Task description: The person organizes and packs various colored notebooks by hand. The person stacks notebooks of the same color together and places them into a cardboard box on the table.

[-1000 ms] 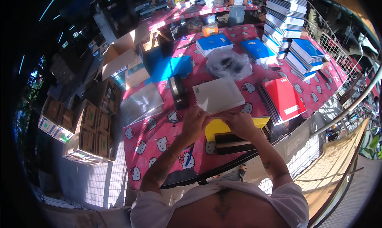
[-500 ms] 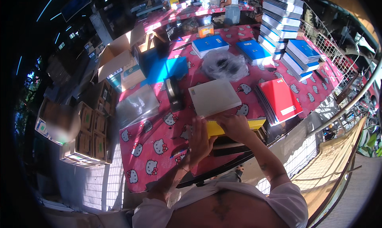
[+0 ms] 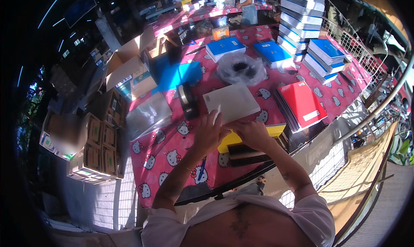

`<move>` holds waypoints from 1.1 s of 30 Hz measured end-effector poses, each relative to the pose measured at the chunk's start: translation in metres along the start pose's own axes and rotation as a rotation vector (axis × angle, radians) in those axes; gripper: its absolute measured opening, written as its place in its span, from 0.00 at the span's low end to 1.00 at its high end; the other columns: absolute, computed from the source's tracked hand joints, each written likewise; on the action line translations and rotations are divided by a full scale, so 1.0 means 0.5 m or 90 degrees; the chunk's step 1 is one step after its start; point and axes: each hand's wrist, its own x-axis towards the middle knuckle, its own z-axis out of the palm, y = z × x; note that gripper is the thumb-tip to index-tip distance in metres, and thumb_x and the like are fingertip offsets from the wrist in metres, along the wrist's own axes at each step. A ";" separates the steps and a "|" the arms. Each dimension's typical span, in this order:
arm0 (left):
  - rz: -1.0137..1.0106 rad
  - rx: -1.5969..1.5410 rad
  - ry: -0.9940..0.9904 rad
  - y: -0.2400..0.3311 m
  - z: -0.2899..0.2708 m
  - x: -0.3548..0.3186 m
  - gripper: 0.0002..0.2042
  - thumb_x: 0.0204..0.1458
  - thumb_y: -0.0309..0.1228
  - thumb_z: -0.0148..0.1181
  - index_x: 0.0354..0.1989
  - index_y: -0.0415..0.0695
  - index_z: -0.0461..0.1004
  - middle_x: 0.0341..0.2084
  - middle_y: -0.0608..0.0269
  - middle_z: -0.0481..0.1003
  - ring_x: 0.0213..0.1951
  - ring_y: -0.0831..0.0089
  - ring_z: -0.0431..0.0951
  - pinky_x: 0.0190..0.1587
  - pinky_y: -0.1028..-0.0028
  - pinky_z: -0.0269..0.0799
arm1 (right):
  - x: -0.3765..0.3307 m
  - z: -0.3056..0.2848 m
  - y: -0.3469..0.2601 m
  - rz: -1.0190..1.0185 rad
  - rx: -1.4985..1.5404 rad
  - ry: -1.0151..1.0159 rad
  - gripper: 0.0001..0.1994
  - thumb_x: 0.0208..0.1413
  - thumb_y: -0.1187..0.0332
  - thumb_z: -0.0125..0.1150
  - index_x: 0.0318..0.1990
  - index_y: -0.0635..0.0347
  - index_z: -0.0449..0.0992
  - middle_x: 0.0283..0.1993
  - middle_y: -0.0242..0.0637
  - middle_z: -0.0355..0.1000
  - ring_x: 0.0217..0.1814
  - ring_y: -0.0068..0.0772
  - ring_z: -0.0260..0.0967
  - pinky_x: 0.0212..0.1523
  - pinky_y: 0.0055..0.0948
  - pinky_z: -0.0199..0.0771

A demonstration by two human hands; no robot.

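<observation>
A pale grey notebook (image 3: 233,101) lies before me, on or against a yellow-covered notebook (image 3: 276,130) at the table's near edge. My left hand (image 3: 209,132) is at the grey notebook's near left corner, thumb bent toward the right hand, with a small whitish sliver by its fingertips. Along the near edge, my right hand (image 3: 251,134) is closed with curled fingers. What either hand pinches is too small or hidden to name. Dark-edged pieces (image 3: 246,155) lie below the yellow cover. Left of the grey notebook stands a black tape dispenser (image 3: 186,101).
Red notebooks (image 3: 300,104) are piled on the right. Blue notebooks (image 3: 226,48) and a tall notebook stack (image 3: 299,25) stand farther back, near a crumpled plastic bag (image 3: 241,69). Clear plastic sheets (image 3: 148,115), a blue pen (image 3: 201,169) and cardboard boxes (image 3: 92,143) are on the left.
My left hand has shifted up and left onto the grey notebook's corner, its fingers now bent. The right hand has stayed near the edge. More of the yellow cover and blue pen show.
</observation>
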 end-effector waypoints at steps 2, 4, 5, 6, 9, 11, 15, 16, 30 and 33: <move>-0.014 0.078 0.035 0.017 0.076 -0.043 0.35 0.61 0.52 0.51 0.64 0.32 0.59 0.63 0.39 0.59 0.66 0.41 0.57 0.65 0.44 0.52 | 0.002 0.006 -0.002 -0.012 -0.004 0.004 0.13 0.56 0.65 0.59 0.50 0.45 0.78 0.33 0.39 0.79 0.32 0.45 0.78 0.29 0.43 0.77; -0.001 0.148 0.042 0.066 0.133 -0.113 0.43 0.63 0.58 0.38 0.69 0.25 0.49 0.70 0.30 0.45 0.72 0.36 0.44 0.67 0.35 0.40 | 0.003 0.010 0.009 0.026 -0.016 -0.018 0.14 0.56 0.65 0.59 0.51 0.45 0.77 0.35 0.39 0.79 0.32 0.45 0.78 0.29 0.43 0.77; -0.004 0.149 0.046 0.060 0.132 -0.110 0.43 0.63 0.58 0.38 0.69 0.25 0.49 0.70 0.30 0.45 0.72 0.36 0.44 0.67 0.35 0.40 | 0.005 0.008 0.004 0.022 -0.018 -0.018 0.14 0.56 0.65 0.59 0.51 0.45 0.77 0.35 0.39 0.79 0.32 0.45 0.78 0.29 0.43 0.77; -0.026 0.113 0.093 0.047 0.128 -0.105 0.42 0.64 0.58 0.37 0.69 0.26 0.48 0.70 0.31 0.46 0.72 0.37 0.44 0.67 0.35 0.39 | 0.005 0.005 -0.003 0.005 -0.019 -0.013 0.15 0.56 0.65 0.59 0.51 0.44 0.77 0.37 0.38 0.80 0.32 0.45 0.78 0.30 0.42 0.78; -0.065 0.061 0.153 0.028 0.088 -0.052 0.41 0.65 0.56 0.36 0.71 0.28 0.46 0.71 0.32 0.45 0.73 0.38 0.44 0.68 0.35 0.36 | 0.002 0.010 0.008 -0.011 0.007 -0.022 0.16 0.56 0.64 0.60 0.53 0.44 0.76 0.39 0.37 0.80 0.33 0.46 0.79 0.32 0.43 0.79; -0.009 0.141 0.082 0.048 0.123 -0.095 0.42 0.61 0.57 0.46 0.69 0.29 0.53 0.70 0.34 0.50 0.72 0.42 0.49 0.68 0.37 0.40 | -0.012 -0.001 0.029 -0.021 0.026 -0.027 0.17 0.56 0.64 0.60 0.54 0.44 0.76 0.40 0.36 0.80 0.34 0.47 0.79 0.34 0.44 0.79; 0.013 0.091 0.159 0.064 0.108 -0.112 0.38 0.60 0.50 0.53 0.69 0.33 0.55 0.69 0.37 0.54 0.71 0.46 0.54 0.69 0.43 0.45 | -0.038 -0.057 0.078 -0.055 -0.054 0.030 0.16 0.56 0.61 0.63 0.53 0.42 0.77 0.38 0.39 0.79 0.36 0.46 0.79 0.38 0.45 0.78; 0.024 0.152 0.132 0.058 0.041 -0.043 0.31 0.60 0.46 0.55 0.63 0.34 0.63 0.64 0.41 0.61 0.68 0.51 0.60 0.68 0.47 0.50 | -0.037 -0.060 0.083 0.019 -0.068 -0.080 0.17 0.57 0.61 0.62 0.54 0.43 0.76 0.34 0.40 0.79 0.36 0.48 0.78 0.39 0.46 0.77; 0.026 0.158 0.237 0.031 0.115 -0.025 0.38 0.63 0.53 0.45 0.67 0.27 0.54 0.67 0.33 0.54 0.71 0.39 0.51 0.68 0.39 0.43 | -0.047 -0.041 0.101 0.032 -0.076 -0.113 0.15 0.56 0.59 0.63 0.51 0.43 0.79 0.28 0.40 0.77 0.30 0.47 0.76 0.33 0.45 0.75; 0.069 0.158 0.071 0.044 0.099 0.003 0.37 0.64 0.53 0.44 0.67 0.28 0.55 0.68 0.34 0.55 0.71 0.41 0.52 0.68 0.40 0.43 | -0.042 -0.048 0.096 0.053 -0.077 -0.118 0.15 0.57 0.59 0.63 0.51 0.43 0.79 0.28 0.40 0.77 0.30 0.47 0.77 0.33 0.44 0.75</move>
